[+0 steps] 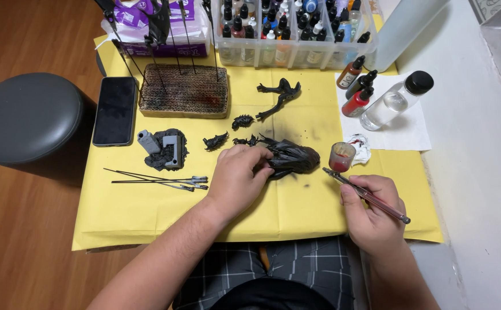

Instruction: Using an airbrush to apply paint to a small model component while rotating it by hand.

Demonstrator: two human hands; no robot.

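- Both forearms were bare, with no sleeves in view.
- The hands (236, 178) wore no gloves, rings or watch.
- Dark plaid shorts (296, 267) with pale lines covered the lap.

a black phone (115, 110) lies on the yellow sheet (147, 212) beside a corrugated cardboard block (184, 99) with wires stuck in it. a clear bin of small paint bottles (293, 31) stands at the back. three dropper bottles (358, 87) and a clear black-capped bottle (396, 100) lie on white paper (405, 133). a grey stool (28, 117) stands on the wooden floor.
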